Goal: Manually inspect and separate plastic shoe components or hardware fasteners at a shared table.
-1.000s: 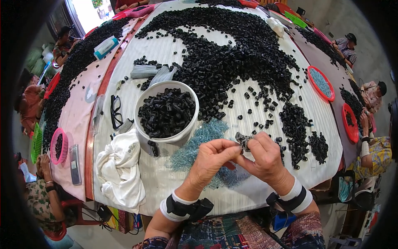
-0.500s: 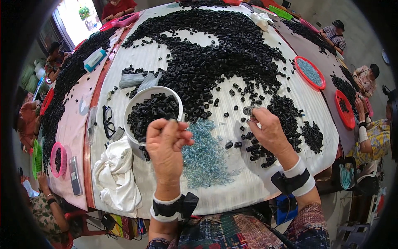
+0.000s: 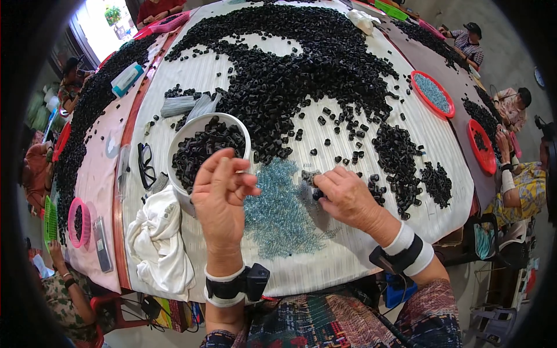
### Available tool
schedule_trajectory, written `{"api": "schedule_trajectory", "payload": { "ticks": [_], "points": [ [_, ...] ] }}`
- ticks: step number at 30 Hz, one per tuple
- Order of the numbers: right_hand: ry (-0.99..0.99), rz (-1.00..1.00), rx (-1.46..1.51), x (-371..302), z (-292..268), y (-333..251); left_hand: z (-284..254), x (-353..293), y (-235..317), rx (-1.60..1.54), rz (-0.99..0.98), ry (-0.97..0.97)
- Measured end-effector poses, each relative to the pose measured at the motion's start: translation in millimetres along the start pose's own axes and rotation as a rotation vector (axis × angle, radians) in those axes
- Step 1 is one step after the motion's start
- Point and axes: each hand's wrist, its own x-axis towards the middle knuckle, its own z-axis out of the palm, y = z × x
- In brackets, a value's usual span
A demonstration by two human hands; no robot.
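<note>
My left hand [image 3: 219,200] is raised beside the white bucket [image 3: 248,139] filled with small black plastic parts [image 3: 212,142]. Its thumb and forefinger are pressed together and the other fingers half curled; anything between them is too small to make out. My right hand [image 3: 348,197] is low over the cloth, thumb and fingers closed around a small black plastic part [image 3: 317,194]. Something grey covers or sits at its fingertips. Between my hands lies a patch of tiny clear bluish pieces [image 3: 281,214]. Loose black parts lie beyond and to the right of my right hand.
A large heap of black parts [image 3: 301,75] covers the table's far middle. On the left are glasses [image 3: 146,165], a bunched white cloth [image 3: 159,243] and grey bundles [image 3: 188,106]. A red basket [image 3: 432,93] of bluish pieces stands right. Other people sit around the tables.
My right hand has moved left and nearer, from the loose black parts to the edge of the bluish patch. My left hand has shifted slightly left, its fingers a little higher.
</note>
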Motion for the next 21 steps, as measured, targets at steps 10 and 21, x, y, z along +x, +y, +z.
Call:
{"api": "schedule_trajectory", "payload": {
  "ticks": [10,21],
  "points": [
    [0.116,-0.036,-0.022,-0.7,3.7,-4.7,11.4,-16.0,-25.6,0.241,-0.336,-0.137],
    [0.085,-0.024,-0.02,6.6,6.8,-11.3,10.9,-19.3,-33.6,0.296,-0.371,-0.16]
  ]
}}
